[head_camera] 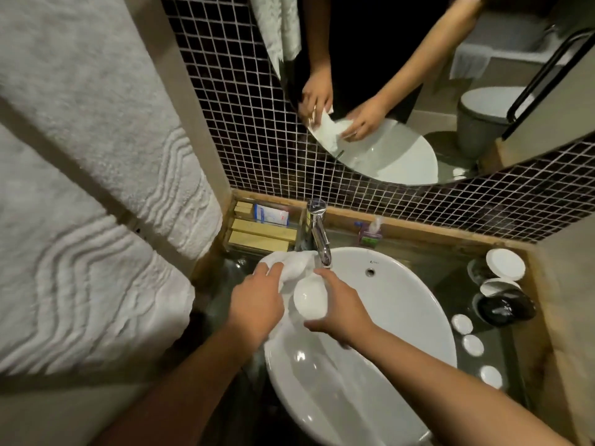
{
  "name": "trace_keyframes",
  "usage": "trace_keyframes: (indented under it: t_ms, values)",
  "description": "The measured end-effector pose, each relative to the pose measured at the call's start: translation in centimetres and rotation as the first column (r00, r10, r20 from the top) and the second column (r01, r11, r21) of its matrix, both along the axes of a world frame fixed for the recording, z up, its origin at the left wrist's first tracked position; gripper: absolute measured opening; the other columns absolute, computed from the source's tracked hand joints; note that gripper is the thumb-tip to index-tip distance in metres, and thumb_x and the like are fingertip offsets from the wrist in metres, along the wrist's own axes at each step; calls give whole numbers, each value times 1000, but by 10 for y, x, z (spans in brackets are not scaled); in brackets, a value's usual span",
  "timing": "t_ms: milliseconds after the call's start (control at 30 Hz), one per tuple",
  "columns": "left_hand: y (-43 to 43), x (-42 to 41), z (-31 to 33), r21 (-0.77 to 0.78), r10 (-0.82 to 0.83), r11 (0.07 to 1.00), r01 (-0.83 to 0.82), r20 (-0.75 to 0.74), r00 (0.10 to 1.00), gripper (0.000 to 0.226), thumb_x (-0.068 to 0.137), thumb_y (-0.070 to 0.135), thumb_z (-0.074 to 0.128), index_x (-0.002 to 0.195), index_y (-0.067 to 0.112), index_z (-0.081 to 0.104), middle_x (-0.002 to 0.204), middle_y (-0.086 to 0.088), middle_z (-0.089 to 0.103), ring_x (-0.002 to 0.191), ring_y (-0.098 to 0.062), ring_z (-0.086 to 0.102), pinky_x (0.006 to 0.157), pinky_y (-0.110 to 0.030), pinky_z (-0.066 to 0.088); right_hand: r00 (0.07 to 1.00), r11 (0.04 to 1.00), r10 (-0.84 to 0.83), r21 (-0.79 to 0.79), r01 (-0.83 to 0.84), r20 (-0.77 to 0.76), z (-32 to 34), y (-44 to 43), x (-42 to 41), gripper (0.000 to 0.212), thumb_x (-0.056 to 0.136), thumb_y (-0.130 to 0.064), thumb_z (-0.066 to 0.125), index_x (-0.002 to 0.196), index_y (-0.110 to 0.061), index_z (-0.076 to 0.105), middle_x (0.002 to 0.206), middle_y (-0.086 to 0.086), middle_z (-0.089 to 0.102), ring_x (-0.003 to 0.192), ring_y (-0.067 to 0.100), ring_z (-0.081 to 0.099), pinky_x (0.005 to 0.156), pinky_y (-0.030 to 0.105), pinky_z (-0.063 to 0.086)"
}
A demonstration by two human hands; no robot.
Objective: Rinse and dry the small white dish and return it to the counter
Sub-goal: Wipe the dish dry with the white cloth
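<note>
While my right hand is gripping the small white dish mid-frame and my left hand is clutching the towel, it's risking slipping into the sink

The small white dish looks smooth and shiny, like the big round white sink. The white cloth looks soft. The silver metal tap gleams. The hanging white towels look fluffy and bumpy.
</note>
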State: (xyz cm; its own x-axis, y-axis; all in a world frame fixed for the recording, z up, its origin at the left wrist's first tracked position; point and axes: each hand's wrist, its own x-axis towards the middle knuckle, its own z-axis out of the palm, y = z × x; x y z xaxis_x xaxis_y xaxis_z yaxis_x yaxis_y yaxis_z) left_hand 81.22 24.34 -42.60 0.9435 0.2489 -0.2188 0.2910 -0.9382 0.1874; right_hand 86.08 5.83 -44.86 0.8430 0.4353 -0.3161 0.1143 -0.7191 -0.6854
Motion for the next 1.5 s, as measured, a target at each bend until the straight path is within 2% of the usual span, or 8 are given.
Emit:
trace_keyframes:
  t_ms: [167, 433, 700, 933, 1100, 1267, 1367, 1500]
  values:
    - [-36, -13, 19, -38, -150, 987, 154, 94, 984, 64, 90, 30, 58, 146, 37, 27, 142, 5, 44, 113, -22, 56, 80, -34, 49, 975, 960, -196, 184, 213, -102, 20, -10, 7, 103, 45, -41, 95, 130, -43, 37, 115, -13, 58, 102, 13, 57, 68, 14, 41]
    - [-45, -30, 3, -103, -340, 931, 350, 99, 935, 66, 90, 36, 53, 151, 33, 28, 144, 9, 45, 110, -16, 59, 81, -29, 48, 944, 935, -192, 242, 259, -269, 31, -31, 12, 75, 61, -16, 96, 120, -35, 56, 117, -9, 63, 107, 15, 61, 93, 35, 53]
    - [-59, -30, -5, -51, -282, 954, 295, 183, 942, 72, 77, 22, 66, 144, 24, 41, 141, -2, 46, 103, -23, 58, 78, -32, 54, 821, 830, -191, 359, 428, -538, 32, -24, 12, 54, 71, 10, 66, 116, -21, 72, 105, 23, 73, 100, 35, 72, 85, 54, 61]
    - [-49, -14, 3, -48, -290, 953, 300, 153, 945, 81, 86, 26, 62, 156, 30, 20, 166, 9, 12, 122, -20, 40, 95, -33, 45, 738, 729, -76, 467, 500, -671, 43, -18, 28, 43, 87, 3, 54, 120, -16, 73, 111, 21, 75, 95, 33, 74, 93, 44, 59]
    - [-43, -18, 3, -12, -338, 936, 352, 249, 908, 82, 71, 12, 72, 147, 24, 43, 154, 4, 43, 95, -24, 54, 71, -32, 49, 780, 751, -240, 399, 526, -578, 39, -10, 31, 23, 95, -15, 56, 102, -17, 79, 102, 19, 76, 92, 33, 75, 88, 48, 62]
    - [-41, -38, -21, 111, -465, 878, 466, 436, 771, 53, 86, 9, 64, 138, 8, 55, 141, -11, 57, 77, -26, 55, 62, -31, 47, 898, 844, -291, 353, 404, -330, 25, -5, 22, 37, 102, -39, 57, 138, -35, 61, 130, 0, 69, 116, 21, 65, 98, 46, 57]
    - [-42, -35, -26, 79, -405, 914, 398, 251, 879, 81, 71, 18, 85, 144, 9, 48, 144, -12, 54, 88, -29, 61, 65, -36, 54, 946, 902, -213, 322, 287, -245, 18, -1, 13, 42, 102, -48, 52, 143, -42, 53, 136, -10, 64, 114, 6, 62, 95, 23, 52]
    - [-47, -18, -20, 125, -261, 955, 270, -84, 962, 86, 91, 38, 64, 155, 22, 9, 164, -3, 14, 132, -27, 38, 95, -35, 44, 967, 929, -184, 290, 229, -175, 19, 4, 2, 38, 99, -56, 53, 136, -60, 49, 118, -38, 59, 94, -21, 57, 78, -2, 35]
